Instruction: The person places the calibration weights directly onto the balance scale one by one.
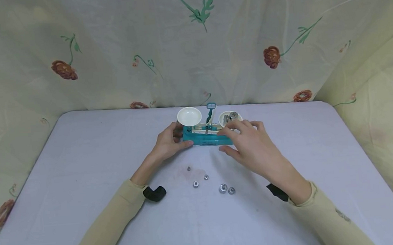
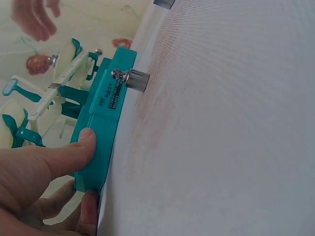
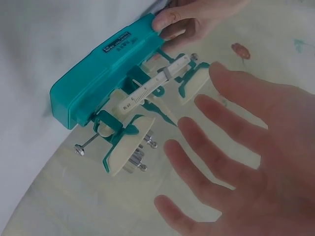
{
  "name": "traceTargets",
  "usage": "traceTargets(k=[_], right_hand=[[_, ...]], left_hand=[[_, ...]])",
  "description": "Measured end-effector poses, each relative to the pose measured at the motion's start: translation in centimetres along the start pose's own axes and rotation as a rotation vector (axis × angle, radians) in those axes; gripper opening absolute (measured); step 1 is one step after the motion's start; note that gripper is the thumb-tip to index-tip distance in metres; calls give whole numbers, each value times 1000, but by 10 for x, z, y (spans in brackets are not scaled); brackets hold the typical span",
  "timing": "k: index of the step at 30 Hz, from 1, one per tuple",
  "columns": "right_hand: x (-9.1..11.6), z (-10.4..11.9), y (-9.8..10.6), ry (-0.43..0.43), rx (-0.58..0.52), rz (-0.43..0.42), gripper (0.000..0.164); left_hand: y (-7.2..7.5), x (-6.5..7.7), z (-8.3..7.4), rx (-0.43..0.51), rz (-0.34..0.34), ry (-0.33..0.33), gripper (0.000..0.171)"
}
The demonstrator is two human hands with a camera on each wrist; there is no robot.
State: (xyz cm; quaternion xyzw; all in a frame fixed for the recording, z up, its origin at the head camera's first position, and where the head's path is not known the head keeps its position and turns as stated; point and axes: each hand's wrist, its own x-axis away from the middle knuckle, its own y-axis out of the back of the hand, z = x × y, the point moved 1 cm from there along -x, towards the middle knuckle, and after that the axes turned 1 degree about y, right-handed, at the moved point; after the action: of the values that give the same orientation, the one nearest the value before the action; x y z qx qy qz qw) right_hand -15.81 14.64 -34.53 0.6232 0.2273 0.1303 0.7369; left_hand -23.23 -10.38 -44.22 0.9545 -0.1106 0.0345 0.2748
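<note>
A small teal balance scale (image 1: 207, 138) stands toward the back of the table. My left hand (image 1: 167, 143) grips its left end; in the left wrist view the thumb lies on the front of the base and other fingers are at the end. The left pan (image 1: 189, 116) bears nothing. On the right pan (image 3: 129, 140) stand metal weights (image 1: 233, 115), partly hidden in the head view. My right hand (image 1: 253, 145) hovers in front of the scale's right side. Its spread fingers hold nothing in the right wrist view.
Several loose metal weights lie on the table in front of the scale, among them a larger one (image 1: 223, 188) and a tiny one (image 1: 188, 168). The white table (image 1: 92, 161) backs onto a flower-patterned cloth (image 1: 109, 75).
</note>
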Motion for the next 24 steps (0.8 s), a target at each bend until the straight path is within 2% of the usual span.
traceTargets(k=[11,17,24], right_hand=[[6,5,-6,60,65,74,59],[10,10,-11,97,44,136,59],[14,14,-16,151,59,159,62]], left_hand=[[0,0,2,-1,-2,-9,73],[0,-2,4,-8,1,-18,74],[0,-2,2,-1,0,-18,74]])
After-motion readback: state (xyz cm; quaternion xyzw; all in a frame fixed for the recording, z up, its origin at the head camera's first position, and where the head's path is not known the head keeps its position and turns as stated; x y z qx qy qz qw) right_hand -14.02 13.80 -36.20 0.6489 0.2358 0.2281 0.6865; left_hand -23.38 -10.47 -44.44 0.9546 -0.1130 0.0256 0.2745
